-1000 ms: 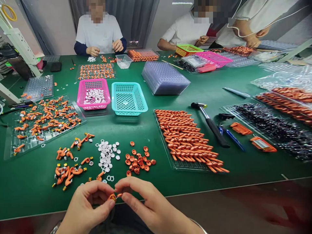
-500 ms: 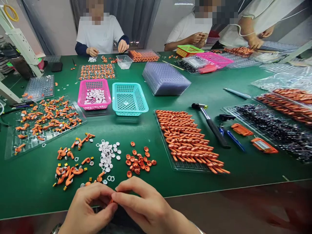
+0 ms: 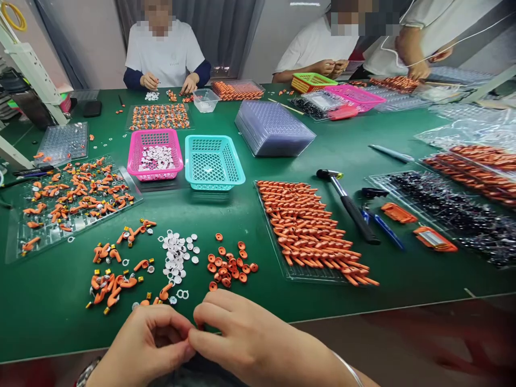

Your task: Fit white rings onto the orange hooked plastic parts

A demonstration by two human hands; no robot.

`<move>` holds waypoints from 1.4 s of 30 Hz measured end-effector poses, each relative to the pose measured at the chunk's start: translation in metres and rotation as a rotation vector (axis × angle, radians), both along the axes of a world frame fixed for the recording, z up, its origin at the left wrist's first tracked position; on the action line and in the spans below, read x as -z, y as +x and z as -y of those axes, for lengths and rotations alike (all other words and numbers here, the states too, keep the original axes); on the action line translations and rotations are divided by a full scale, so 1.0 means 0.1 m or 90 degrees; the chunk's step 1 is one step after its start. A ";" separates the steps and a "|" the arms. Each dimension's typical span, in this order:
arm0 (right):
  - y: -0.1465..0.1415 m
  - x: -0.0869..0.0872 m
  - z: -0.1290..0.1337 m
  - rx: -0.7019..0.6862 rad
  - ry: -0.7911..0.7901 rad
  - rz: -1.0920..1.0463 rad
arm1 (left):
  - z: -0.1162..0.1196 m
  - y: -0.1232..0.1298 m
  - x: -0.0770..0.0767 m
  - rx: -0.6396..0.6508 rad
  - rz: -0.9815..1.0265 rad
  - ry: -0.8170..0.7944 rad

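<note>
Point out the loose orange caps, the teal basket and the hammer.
Orange caps (image 3: 232, 264): head view, on a cap mid-pile.
Teal basket (image 3: 215, 185): head view, on its near wall.
Hammer (image 3: 351, 208): head view, on its black handle.

Single head-worn camera, facing forward and down across the table (image 3: 403, 271) from its near edge. Closest: left hand (image 3: 147, 344) and right hand (image 3: 253, 341), bottom of frame. Farthest: curtain (image 3: 229, 35), top.
</note>
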State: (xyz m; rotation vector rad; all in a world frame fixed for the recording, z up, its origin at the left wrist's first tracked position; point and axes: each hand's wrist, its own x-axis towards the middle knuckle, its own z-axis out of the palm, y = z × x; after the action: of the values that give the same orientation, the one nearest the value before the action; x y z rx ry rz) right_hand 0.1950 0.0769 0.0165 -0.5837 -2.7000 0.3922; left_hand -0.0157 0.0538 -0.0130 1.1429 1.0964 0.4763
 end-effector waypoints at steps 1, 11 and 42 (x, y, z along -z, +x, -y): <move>-0.01 -0.03 -0.01 -0.016 0.015 0.023 | -0.01 0.00 0.00 0.006 -0.004 0.000; -0.01 0.07 0.01 0.045 -0.134 -0.090 | -0.06 -0.04 -0.12 -0.012 -0.015 0.005; -0.12 0.28 0.13 0.239 -0.650 -0.344 | 0.07 0.02 -0.12 -0.009 -0.138 0.382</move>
State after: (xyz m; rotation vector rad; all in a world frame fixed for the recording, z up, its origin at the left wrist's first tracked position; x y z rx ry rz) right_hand 0.1827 0.0637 -0.0111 -1.0188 -1.6775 1.5626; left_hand -0.0137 0.0471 -0.0013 1.7442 1.1835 0.7335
